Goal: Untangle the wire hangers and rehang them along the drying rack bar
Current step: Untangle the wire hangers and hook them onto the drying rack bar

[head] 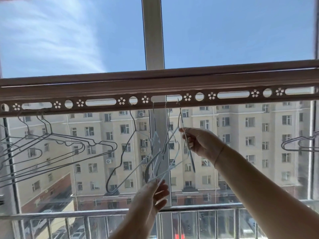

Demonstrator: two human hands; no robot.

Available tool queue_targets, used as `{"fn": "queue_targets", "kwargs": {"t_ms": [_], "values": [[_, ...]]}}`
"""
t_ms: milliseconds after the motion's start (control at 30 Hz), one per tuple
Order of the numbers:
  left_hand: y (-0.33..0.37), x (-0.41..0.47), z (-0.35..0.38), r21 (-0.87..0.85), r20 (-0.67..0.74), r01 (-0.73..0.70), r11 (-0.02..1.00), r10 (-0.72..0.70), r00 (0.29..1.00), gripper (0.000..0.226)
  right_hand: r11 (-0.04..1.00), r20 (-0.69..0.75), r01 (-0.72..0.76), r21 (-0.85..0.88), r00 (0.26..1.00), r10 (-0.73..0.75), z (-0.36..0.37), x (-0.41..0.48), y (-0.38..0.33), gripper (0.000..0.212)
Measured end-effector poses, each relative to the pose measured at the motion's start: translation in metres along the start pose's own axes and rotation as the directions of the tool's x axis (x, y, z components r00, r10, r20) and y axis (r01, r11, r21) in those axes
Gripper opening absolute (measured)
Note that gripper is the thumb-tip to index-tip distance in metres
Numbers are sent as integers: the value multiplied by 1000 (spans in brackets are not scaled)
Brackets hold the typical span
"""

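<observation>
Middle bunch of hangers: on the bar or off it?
On. The middle hangers hang tilted with hooks caught in the rack bar slot; the left hand and right hand each hold their wires.

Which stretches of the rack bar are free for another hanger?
Free: bar between the left hanger bunch and the middle tangle, and from above the right hand out to the far-right hangers. Crowded: the middle slot.

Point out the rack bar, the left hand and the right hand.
rack bar (pixel 120 91), head view, solid face above cutouts
left hand (pixel 151 195), head view, middle of hand
right hand (pixel 203 144), head view, middle of hand
</observation>
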State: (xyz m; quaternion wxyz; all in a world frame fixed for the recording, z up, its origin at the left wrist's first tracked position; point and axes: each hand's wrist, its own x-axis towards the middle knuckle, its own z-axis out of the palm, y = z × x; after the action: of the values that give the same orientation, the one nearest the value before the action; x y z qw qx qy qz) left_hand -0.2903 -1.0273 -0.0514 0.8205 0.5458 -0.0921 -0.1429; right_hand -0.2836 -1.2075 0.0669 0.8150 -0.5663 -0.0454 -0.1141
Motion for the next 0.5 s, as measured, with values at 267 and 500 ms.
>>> {"fn": "queue_targets", "kwargs": {"t_ms": [267, 500], "values": [[11, -19, 14, -172, 300, 157, 972, -99, 949, 35, 999, 5, -15, -47, 1000, 15, -3, -15, 0, 14], [2, -30, 18, -212, 266, 119, 970, -60, 962, 28, 998, 25, -16, -65, 1000, 18, -4, -18, 1, 15]]}}
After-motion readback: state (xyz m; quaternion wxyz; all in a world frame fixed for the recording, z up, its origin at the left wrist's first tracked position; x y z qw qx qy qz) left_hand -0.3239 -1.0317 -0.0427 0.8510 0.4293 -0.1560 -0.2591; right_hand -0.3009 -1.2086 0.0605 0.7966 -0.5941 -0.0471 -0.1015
